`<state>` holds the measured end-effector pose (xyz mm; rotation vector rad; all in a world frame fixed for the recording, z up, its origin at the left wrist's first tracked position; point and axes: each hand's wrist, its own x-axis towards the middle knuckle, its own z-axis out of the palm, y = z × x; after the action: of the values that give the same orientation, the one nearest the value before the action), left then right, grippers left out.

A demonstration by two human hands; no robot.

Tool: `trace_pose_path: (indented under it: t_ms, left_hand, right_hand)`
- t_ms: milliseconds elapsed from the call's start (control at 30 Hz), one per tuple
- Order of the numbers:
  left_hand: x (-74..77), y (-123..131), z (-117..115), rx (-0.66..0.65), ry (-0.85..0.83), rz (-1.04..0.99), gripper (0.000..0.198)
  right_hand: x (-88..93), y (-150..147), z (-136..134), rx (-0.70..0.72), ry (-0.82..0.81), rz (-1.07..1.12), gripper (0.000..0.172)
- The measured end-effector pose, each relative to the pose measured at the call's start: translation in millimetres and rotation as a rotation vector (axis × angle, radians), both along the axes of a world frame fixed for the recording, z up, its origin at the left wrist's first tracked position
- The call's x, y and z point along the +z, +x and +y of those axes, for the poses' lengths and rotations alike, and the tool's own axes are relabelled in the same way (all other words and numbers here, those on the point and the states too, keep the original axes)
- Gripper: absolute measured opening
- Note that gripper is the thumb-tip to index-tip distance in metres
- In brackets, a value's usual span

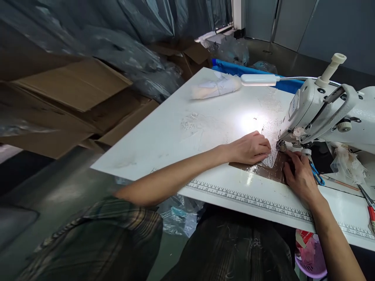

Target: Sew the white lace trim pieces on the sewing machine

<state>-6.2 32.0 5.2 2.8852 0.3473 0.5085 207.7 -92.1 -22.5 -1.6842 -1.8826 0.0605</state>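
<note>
White lace lies under the needle area of a white sewing machine, brightly lit from above. My left hand is on the lace's left side, its curled fingers closed on the fabric beside the presser foot. Right of the foot, my right hand rests low with bent fingers, the index fingertip close to the foot. Whatever its fingertips hold, if anything, is hidden. Beneath both hands is a shiny brown sheet on the white tabletop.
A lamp and a wrapped white bundle are at the back. Blue-handled snips, lace scraps and red-handled scissors lie right. A printed ruler follows the front edge. Cardboard boxes stand left, a purple basket below.
</note>
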Motion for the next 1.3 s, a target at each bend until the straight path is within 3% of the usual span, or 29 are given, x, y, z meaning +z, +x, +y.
trace_pose_path:
  t_ms: [500,767,867,1000,1133,1300]
  left_hand:
    - [-5.7,-2.3,-11.3,-0.072,-0.005,-0.097,0.018]
    - [-7.4,1.6,-11.5,-0.004,-0.049,-0.127,0.023]
    - [-9.4,2.3,-11.6,-0.043,-0.006,-0.199,0.024]
    - [-11.2,4.3,-12.4,-0.073,0.092,-0.286,0.024]
    - [-7.3,3.7,-13.2,-0.069,-0.008,-0.385,0.024]
    - [-5.0,2.2,-13.5,-0.066,-0.067,-0.372,0.024]
  right_hand:
    - [7.9,-1.4,-0.4,-0.007,-0.025,0.026,0.034]
    - [22.0,-8.7,-0.4,0.292,-0.032,0.051,0.032]
    - [24.9,-13.0,5.1,0.313,-0.072,0.044,0.017]
    - [26.3,-11.9,9.2,0.288,-0.034,0.068,0.014]
    - [26.3,-8.5,6.5,0.222,-0.024,0.002,0.019]
    - [23.9,-12.7,3.1,0.291,-0.073,-0.212,0.038]
